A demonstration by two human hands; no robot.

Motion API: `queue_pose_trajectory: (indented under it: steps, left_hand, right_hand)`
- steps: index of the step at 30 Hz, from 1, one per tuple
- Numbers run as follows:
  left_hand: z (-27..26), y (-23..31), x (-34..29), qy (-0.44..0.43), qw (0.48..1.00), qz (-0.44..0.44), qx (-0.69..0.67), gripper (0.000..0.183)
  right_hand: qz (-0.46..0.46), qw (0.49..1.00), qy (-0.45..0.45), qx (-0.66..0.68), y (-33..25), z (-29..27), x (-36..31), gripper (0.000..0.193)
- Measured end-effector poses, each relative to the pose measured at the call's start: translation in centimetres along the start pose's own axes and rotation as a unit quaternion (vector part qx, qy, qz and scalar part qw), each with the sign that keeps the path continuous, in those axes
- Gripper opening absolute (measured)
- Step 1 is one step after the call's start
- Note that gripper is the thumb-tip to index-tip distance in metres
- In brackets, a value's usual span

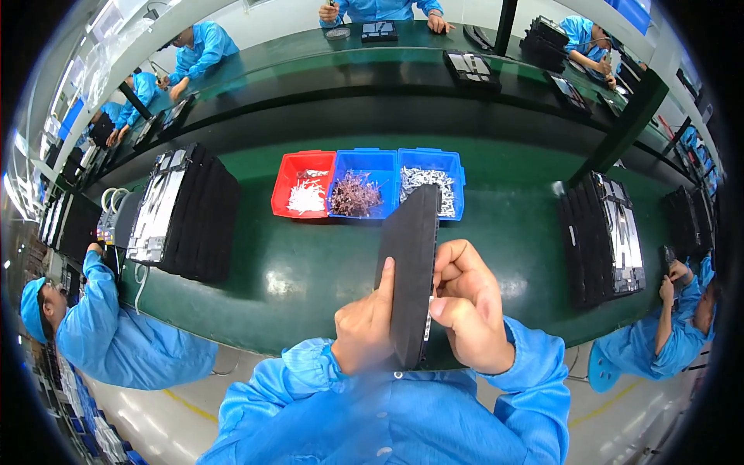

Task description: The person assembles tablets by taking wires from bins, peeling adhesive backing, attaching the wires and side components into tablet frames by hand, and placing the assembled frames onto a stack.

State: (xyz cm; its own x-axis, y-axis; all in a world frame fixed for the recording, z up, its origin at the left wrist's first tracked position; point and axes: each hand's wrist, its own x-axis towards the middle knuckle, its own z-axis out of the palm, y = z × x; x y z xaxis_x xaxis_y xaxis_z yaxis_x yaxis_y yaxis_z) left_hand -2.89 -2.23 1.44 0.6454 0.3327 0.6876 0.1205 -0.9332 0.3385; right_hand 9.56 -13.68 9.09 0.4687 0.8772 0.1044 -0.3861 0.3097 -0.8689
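Observation:
A flat black panel [409, 271] stands tilted on its edge in front of me, with its broad dark face toward the left. My left hand [367, 319] grips it low on that side, the index finger lying along the face. At its right edge, the thumb and fingers of my right hand [474, 306] are bent in a pinch. Something small and whitish shows by the thumb tip, too small to name. A pale strip lies lower on the same edge. The panel's far side is hidden from view.
Beyond the panel sit a red bin [280, 186] of white pieces, a blue bin [334, 203] of thin reddish-brown parts and another blue bin [459, 203] of small silvery parts. Black panels are stacked at left [203, 217] and right [583, 240]. Co-workers sit on both sides and opposite.

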Motion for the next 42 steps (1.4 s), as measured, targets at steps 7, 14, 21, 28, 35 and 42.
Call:
queue_pose_trajectory:
  steps: [7,14,21,28,35,42]
  left_hand:
    - [0.2,-0.1,-0.3,-0.001,1.0,-0.007,-0.022,0.066]
    - [0.0,-1.6,-0.5,-0.047,0.994,-0.05,-0.088,0.027]
    - [-2.6,-2.7,-0.2,0.012,0.784,-0.358,-0.507,0.042]
    - [-1.4,-2.4,3.7,-0.206,0.661,-0.458,-0.558,0.047]
    - [2.2,-5.6,4.6,-0.414,0.632,-0.309,-0.577,0.05]
    - [4.6,-9.6,2.3,-0.395,0.738,-0.356,-0.414,0.033]
  right_hand:
    - [-0.117,0.993,-0.025,0.014,2.5,1.0,-1.8,0.057]
    - [-0.094,0.991,-0.055,-0.075,-0.8,-1.5,-1.6,0.055]
    - [-0.118,0.892,0.112,-0.422,0.5,-8.0,-1.4,0.05]
    - [0.049,0.982,0.066,-0.168,1.5,-8.8,-4.3,0.055]
    - [-0.021,0.911,0.293,-0.29,-4.4,-15.6,-8.0,0.046]
    - [-0.086,0.823,0.418,-0.373,-19.2,-27.0,-12.8,0.048]
